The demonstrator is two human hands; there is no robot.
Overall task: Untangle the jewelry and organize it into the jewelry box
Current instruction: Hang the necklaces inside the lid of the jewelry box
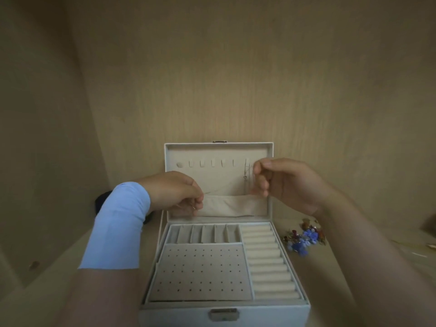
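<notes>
- The jewelry box [304, 305] stands open at the near edge of the wooden shelf [342, 279]; its metal clasp [223, 313] faces the person.
- Inside the tray, a panel with small holes [200, 272] lies in front on the left; a column of ring rolls [269, 263] runs along the right side; a row of narrow compartments [205, 233] sits behind the panel.
- A pile of coloured jewelry [304, 237] lies on the shelf just beside the box, on its right.
- The left hand [174, 192], with a light blue sleeve [118, 223] at the wrist, is above the back of the tray; its curled fingers pinch a thin strand [192, 207] with a small ring.
- The right hand [283, 182] is raised in front of the lid; its fingertips are pinched on a thin chain [246, 172] that hangs from the hooks; I cannot tell if strand and chain are one piece.
- The lid [169, 152] stands upright, with a row of hooks [212, 163] and a fabric pocket [236, 206] below them.
- A dark object [101, 201] shows behind the left wrist; a wooden wall [212, 79] closes the back.
</notes>
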